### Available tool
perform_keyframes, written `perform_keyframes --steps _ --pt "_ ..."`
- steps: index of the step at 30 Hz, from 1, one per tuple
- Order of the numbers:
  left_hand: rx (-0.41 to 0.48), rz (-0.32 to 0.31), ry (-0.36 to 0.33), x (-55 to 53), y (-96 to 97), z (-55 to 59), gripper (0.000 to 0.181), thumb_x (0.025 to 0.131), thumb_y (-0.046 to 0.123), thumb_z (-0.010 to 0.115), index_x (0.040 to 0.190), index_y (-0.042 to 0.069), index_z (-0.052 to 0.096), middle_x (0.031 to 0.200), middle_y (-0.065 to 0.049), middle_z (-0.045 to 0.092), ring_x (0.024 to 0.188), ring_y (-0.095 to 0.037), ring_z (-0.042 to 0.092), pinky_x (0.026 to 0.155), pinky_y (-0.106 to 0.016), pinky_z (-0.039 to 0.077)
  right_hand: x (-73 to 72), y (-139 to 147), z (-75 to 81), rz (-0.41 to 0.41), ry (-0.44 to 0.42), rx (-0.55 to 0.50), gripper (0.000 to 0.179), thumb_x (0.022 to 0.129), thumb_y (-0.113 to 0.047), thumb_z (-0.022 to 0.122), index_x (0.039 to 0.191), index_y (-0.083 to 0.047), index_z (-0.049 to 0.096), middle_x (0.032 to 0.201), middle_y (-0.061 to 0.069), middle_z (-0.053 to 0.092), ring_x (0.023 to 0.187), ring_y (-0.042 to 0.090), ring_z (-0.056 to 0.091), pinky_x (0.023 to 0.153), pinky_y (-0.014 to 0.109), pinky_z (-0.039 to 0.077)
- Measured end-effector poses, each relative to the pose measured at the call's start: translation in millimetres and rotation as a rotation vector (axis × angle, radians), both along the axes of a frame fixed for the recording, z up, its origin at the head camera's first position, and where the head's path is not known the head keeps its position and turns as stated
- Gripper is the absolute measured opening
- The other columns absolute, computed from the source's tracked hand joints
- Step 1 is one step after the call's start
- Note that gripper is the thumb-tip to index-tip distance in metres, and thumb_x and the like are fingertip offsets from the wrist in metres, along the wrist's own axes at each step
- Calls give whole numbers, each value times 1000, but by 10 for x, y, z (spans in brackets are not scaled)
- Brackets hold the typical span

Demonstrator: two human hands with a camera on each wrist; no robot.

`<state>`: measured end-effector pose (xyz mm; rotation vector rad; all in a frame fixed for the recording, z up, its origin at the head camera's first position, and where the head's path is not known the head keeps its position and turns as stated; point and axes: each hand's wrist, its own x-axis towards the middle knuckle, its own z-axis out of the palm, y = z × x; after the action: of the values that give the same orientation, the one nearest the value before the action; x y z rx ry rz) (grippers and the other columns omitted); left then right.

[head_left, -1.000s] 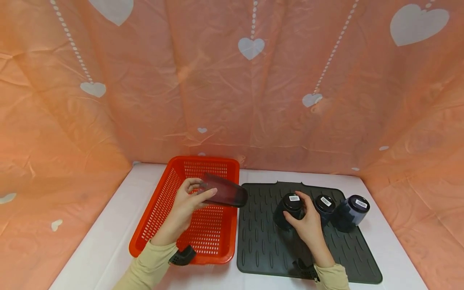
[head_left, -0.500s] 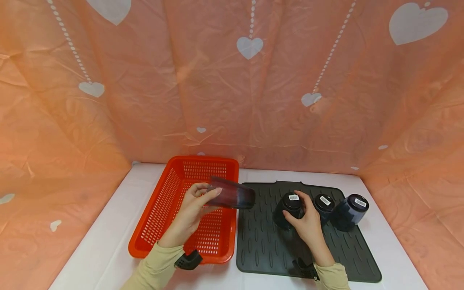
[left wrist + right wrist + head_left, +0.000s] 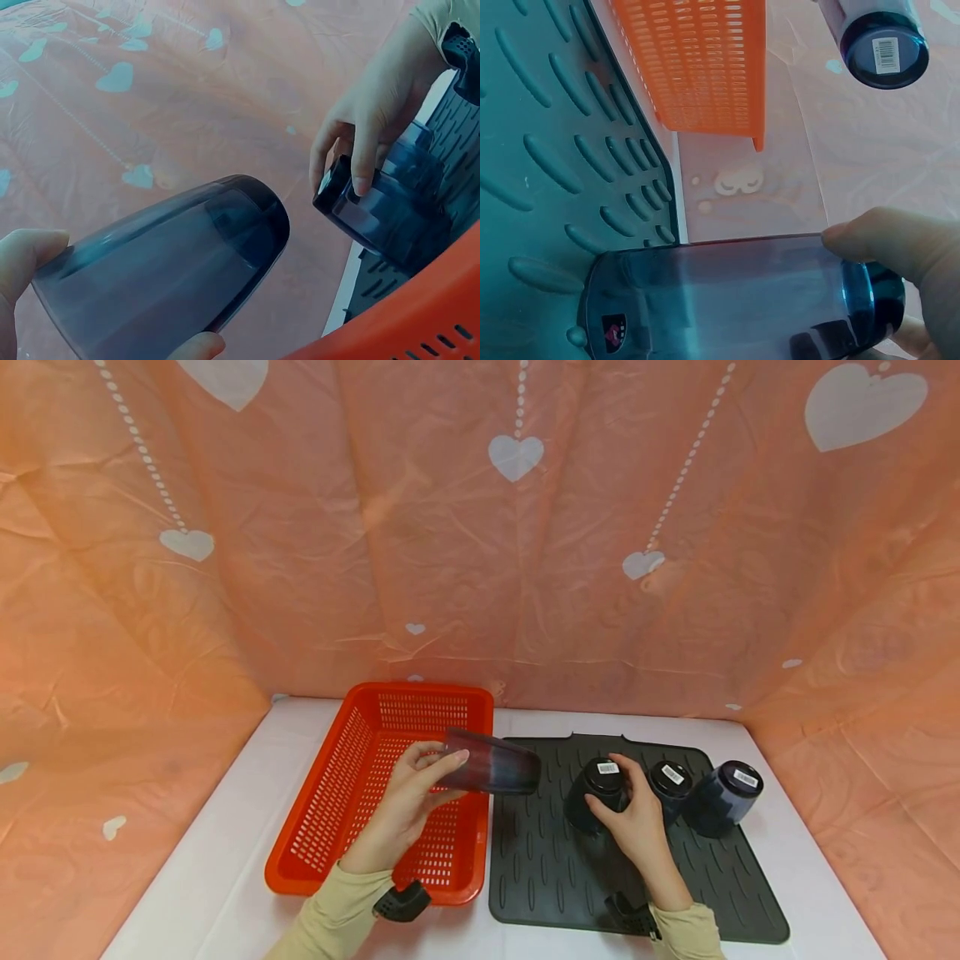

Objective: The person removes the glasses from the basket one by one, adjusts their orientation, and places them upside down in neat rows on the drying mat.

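My left hand [image 3: 408,797] grips a dark translucent tumbler [image 3: 495,766] near its rim, tilted on its side above the red basket, its base toward the mat. In the left wrist view the thumb and a fingertip press that tumbler [image 3: 165,270] from both sides. On the black ribbed mat, my right hand [image 3: 633,814] holds a second tumbler [image 3: 592,802] by its base; this one stands upside down with a barcode label on top. Its mouth meets the mat in the right wrist view, where the tumbler [image 3: 727,292] carries a small logo.
A red perforated basket [image 3: 300,852] stands on the white table [image 3: 217,843] at the left. Beside it lies the ribbed drying mat [image 3: 540,893]. Two more upturned tumblers, a middle one [image 3: 670,787] and an outer one [image 3: 723,802], stand right of my right hand. Orange heart-print sheeting [image 3: 450,568] surrounds the table.
My left hand has moved right with its tumbler, from over the basket toward the mat, and the tumbler has turned closer to level. My right hand keeps its hold in place.
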<state>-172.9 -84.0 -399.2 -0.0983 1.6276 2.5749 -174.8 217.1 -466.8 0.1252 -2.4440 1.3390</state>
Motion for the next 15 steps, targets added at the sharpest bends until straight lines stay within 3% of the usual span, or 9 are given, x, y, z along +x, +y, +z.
perform_keyframes --steps 15 --pt "11 -18 -2 -3 68 0 42 84 12 72 113 5 42 101 -14 60 84 -24 64 78 -43 54 -1 -2 47 20 -17 -20 68 78 -7 79 136 -5 43 132 21 50 117 36 50 96 55 40"
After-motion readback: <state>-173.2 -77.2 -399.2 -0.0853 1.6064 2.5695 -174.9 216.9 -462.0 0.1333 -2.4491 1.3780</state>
